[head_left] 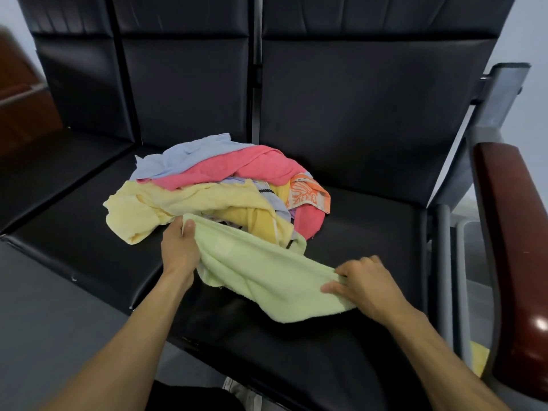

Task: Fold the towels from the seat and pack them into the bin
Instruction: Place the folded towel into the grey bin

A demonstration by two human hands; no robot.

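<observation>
Towels are heaped in a loose pile (219, 188) on the black seat (370, 232), as seen from the head view, with a pale green towel (267, 271) drawn partly out toward the front edge. One end of it is pinched by the left hand (181, 247) near the pile, thumb on top, and the opposite end is gathered under the curled fingers of the right hand (364, 280); both grips are closed on the cloth. No bin is shown. The towel's far edge appears tucked beneath a yellow towel (166, 206), so neighbouring cloths could be dragged off the seat if it is pulled sharply. Because edges rather than true corners seem to be held, a crooked fold is likely.
</observation>
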